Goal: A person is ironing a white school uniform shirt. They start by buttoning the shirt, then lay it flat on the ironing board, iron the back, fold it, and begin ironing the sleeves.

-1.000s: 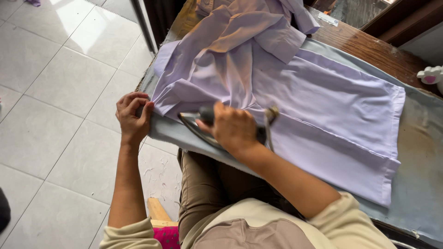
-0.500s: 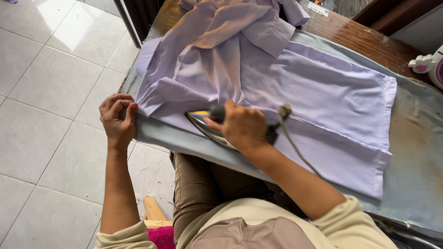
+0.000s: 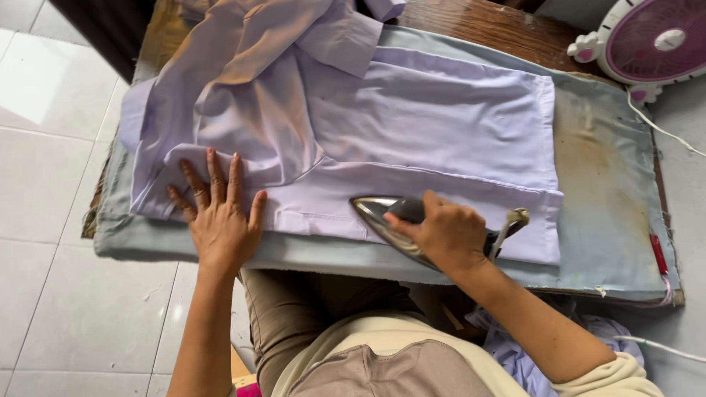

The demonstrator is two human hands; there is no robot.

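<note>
**Ironing the near hem of a lilac shirt**

Our right hand [image 3: 448, 234] is wrapped tight around the dark handle of the iron [image 3: 382, 215], fingers fully closed on it. The soleplate sits flat on the near edge of the lilac shirt [image 3: 434, 125], pointed tip aimed toward our left. Grip from above looks chosen to press down and steer at once.

Our left hand [image 3: 217, 213] is spread wide and flat, palm down on the same hem, holding nothing. It sits well apart from the iron tip, likely pinning the cloth so it doesn't bunch or slide under the plate.

The shirt lies across the grey padded cover [image 3: 610, 206] of the table: right part smooth and flat, left part piled in loose folds above our left hand. That bunched fabric is what stands in the iron's way if it travels left.

The iron cord [image 3: 507, 224] rises just behind our right wrist, close to the hem's right end. The cover shows brown scorch stains on its bare right side. A pink and white fan [image 3: 651, 40] stands at the far right corner. More lilac cloth [image 3: 515, 353] hangs below the table edge by our knee. White tiled floor [image 3: 51, 147] to the left.
</note>
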